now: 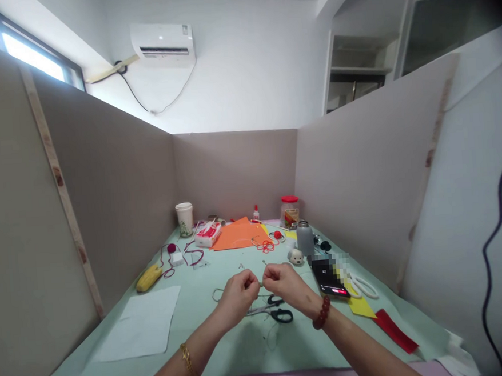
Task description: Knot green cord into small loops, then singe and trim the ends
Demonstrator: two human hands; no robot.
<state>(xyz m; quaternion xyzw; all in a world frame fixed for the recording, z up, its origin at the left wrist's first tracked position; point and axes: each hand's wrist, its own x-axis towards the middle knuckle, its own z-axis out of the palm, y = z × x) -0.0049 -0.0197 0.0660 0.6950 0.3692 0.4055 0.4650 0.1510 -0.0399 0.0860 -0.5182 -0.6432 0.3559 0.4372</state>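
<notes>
My left hand (240, 293) and my right hand (283, 283) meet above the pale green table cover (228, 350), both with fingers pinched together. Between them they hold a thin cord or wire (260, 283); a loop of it trails left onto the table by my left hand. A gold bracelet sits on my left wrist, a red bead bracelet on my right. Black-handled scissors (275, 311) lie on the table just under and behind my hands.
A phone (328, 279) lies right of my hands, with yellow and red paper (394, 330) beyond. A white sheet (142, 324) lies at left, near a corn cob (149, 277). Orange paper (239, 234), a cup (185, 218), a jar (289, 209) and a bottle (305, 237) stand farther back. Grey partitions wall three sides.
</notes>
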